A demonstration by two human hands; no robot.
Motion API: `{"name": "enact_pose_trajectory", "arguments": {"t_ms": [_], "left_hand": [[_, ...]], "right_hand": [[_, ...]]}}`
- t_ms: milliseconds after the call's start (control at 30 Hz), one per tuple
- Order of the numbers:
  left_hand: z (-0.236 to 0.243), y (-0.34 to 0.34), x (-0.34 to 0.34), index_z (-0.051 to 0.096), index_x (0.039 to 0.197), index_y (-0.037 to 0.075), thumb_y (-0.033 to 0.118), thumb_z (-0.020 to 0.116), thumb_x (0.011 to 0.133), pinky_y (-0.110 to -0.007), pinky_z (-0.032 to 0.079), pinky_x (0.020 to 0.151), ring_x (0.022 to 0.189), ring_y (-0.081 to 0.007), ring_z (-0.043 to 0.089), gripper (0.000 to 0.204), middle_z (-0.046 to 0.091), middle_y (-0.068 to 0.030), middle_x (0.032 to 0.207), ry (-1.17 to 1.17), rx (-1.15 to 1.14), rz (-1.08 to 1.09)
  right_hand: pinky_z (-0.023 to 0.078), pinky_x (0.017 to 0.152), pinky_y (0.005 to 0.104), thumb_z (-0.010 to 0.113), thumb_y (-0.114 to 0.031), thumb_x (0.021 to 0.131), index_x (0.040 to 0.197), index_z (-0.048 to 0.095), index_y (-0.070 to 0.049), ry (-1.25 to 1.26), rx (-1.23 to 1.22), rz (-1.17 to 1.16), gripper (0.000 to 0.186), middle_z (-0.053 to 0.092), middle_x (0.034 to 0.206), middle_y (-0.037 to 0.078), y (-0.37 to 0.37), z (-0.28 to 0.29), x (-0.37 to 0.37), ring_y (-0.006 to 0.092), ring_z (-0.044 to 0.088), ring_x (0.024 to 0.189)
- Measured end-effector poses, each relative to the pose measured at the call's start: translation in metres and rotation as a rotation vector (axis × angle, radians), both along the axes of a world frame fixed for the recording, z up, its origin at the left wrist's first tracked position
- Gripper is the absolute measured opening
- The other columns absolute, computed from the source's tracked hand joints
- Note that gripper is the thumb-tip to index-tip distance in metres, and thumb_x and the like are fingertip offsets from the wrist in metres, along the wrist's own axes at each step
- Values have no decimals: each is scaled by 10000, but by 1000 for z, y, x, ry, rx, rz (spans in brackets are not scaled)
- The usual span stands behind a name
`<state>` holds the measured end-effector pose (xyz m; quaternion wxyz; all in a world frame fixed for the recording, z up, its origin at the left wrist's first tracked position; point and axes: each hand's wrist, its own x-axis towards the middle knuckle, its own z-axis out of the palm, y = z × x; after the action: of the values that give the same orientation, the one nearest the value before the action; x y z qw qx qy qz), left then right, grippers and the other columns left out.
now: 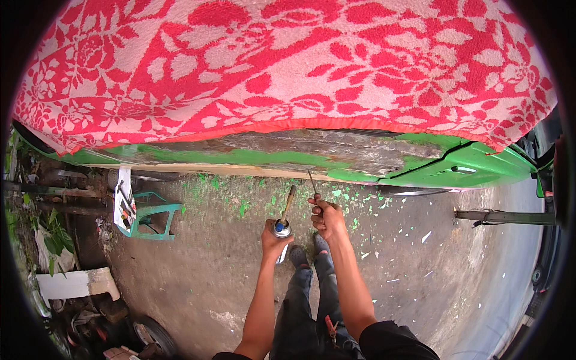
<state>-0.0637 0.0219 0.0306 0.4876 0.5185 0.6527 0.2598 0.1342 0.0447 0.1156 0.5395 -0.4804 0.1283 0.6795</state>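
Observation:
My left hand (273,241) is closed around a small metal can (282,230). Out of the can's open top sticks a wooden handle (288,204) with a dark upper end, and something blue shows at the rim. My right hand (327,218) grips a thin, dark, rod-like tool (312,182), its tip pointing at the vehicle; its exact kind is too small to tell. Beyond both hands runs the green side panel (282,157) of a vehicle, with broad stripped, grey-brown patches. A red and pink floral blanket (288,66) covers the upper part.
A green plastic chair (157,216) at the left bears a white sheet (124,201) with tools. Green paint flakes (242,207) litter the ground below the panel. A tyre (153,337) and a white panel piece (75,285) lie lower left. A horizontal post (510,217) juts in from the right.

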Motion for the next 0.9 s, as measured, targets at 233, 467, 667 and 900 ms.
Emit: {"name": "enact_pose_trajectory", "arguments": {"t_ms": [233, 467, 667, 900], "left_hand": [[-1, -2, -2, 500, 951, 45, 78, 812, 522, -308, 502, 672, 734, -137, 596, 532, 638, -61, 822, -86, 3, 51], [10, -3, 11, 514, 959, 45, 82, 813, 520, -314, 504, 685, 753, -141, 611, 532, 646, -68, 826, -115, -43, 26], [2, -3, -5, 520, 956, 44, 79, 810, 517, -309, 502, 697, 761, -138, 610, 527, 644, -65, 835, -111, -29, 61], [-1, -4, -13, 481, 973, 53, 12, 820, 558, -296, 512, 625, 725, -134, 607, 537, 616, -50, 823, -66, 49, 25]], "right_hand": [[183, 315, 212, 486, -92, 936, 963, 542, -48, -11, 1, 32, 76, 434, 651, -6, -4, -6, 19, 55, 282, 407], [198, 324, 217, 456, -63, 930, 967, 493, -9, 49, -56, 55, 75, 448, 664, 25, 27, -23, 31, 70, 303, 430], [186, 314, 183, 437, -83, 947, 932, 495, -20, 16, -112, -8, 88, 442, 655, 3, 19, -15, 53, 45, 297, 423], [194, 336, 221, 422, -40, 894, 889, 450, 24, 46, -119, -63, 70, 419, 681, 48, 45, -22, 34, 77, 319, 453]]}}
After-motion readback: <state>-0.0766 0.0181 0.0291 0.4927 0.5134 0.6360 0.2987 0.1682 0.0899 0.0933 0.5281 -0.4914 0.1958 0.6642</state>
